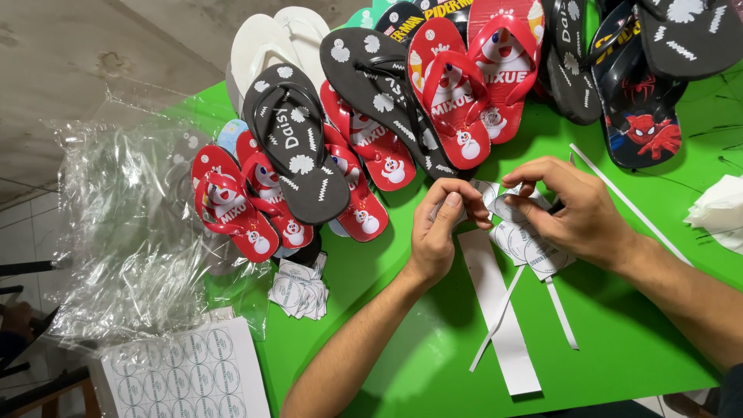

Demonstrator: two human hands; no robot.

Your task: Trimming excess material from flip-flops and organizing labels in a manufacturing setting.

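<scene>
Over the green table (619,325), my left hand (437,228) and my right hand (569,205) meet on a small bunch of cut round-printed sticker labels (534,248). Both hands pinch the paper pieces between fingertips; which piece each holds is partly hidden by the fingers. Beneath the hands lie long white backing strips (499,310). Just beyond the hands lies a heap of flip-flops: red ones with a snowman print (453,101), black ones with white marks (298,143), and white ones (271,42).
A small stack of cut labels (300,290) lies left of my left forearm. A full sheet of round stickers (182,375) sits at the bottom left. Clear plastic bags (128,232) pile on the left edge. Black superhero-print flip-flops (642,116) and crumpled white paper (720,213) are at the right.
</scene>
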